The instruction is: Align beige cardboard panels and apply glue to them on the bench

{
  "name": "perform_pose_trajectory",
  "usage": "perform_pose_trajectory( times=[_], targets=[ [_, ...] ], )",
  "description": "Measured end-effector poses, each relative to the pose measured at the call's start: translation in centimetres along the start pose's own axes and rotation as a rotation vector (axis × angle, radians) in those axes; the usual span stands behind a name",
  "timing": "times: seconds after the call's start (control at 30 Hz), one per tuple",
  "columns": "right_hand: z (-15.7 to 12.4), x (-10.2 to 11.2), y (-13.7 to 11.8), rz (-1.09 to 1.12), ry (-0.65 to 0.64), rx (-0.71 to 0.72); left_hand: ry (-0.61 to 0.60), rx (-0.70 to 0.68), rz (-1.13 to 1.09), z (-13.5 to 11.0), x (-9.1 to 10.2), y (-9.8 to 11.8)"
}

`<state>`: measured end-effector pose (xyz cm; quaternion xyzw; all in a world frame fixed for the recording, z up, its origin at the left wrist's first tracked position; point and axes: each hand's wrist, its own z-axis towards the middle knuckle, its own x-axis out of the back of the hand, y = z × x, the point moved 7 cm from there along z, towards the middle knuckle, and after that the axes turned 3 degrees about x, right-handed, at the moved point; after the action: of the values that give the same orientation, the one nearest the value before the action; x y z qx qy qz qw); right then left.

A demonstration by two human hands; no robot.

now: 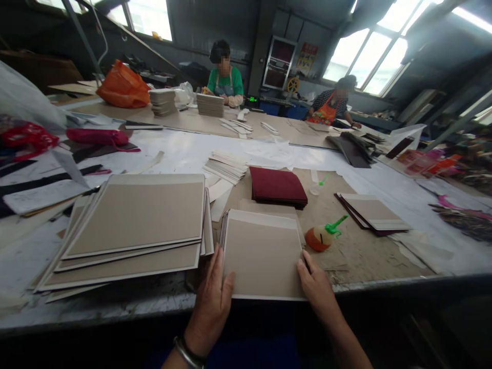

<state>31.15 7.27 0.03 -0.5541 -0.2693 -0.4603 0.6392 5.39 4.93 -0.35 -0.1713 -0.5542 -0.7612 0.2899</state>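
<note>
Between my two hands is a small stack of beige boards (263,256) with pale edges, its near end jutting past the table's front edge. My left hand (214,292) presses along the stack's left side, thumb on the top board. On the right side, my right hand (315,279) grips the edge with bent fingers, partly hidden. Just behind lies a pile of dark red covers (277,185). To the right of the stack stands a round bottle (320,239) with orange-brown contents and a green nozzle. A larger pile of beige boards (142,215) sits to the left.
Farther right lie more boards (374,211) over dark red pieces. Pale strips (226,166) and a small green-tipped bottle (317,187) are behind the red covers. Across the table, two people work near board stacks (210,105) and an orange bag (123,86).
</note>
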Motion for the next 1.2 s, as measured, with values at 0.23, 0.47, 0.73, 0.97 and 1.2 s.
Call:
perform_pose_trajectory(
  times=[0.23, 0.47, 0.73, 0.97, 1.2],
  targets=[
    [2.0, -3.3, -11.6, -0.212, -0.060, 0.461, 0.092, -0.003, 0.043, -0.4, -1.3, -0.5],
    [2.1, -6.7, -16.0, -0.097, -0.234, 0.677, 0.067, -0.071, 0.130, -1.4, -1.4, -1.4],
    [-0.1, 1.7, -3.0, -0.366, 0.144, 0.045, 0.068, -0.151, 0.232, -2.0, -2.2, -1.6],
    [-0.4, 3.7, 0.9, 0.152, 0.059, -0.171, 0.063, -0.163, 0.290, -2.0, -2.3, -1.3],
    [-0.7, 5.8, 3.5, 0.710, 0.013, -0.495, 0.056, -0.031, 0.070, -2.6, -1.1, -1.9]
  ],
)
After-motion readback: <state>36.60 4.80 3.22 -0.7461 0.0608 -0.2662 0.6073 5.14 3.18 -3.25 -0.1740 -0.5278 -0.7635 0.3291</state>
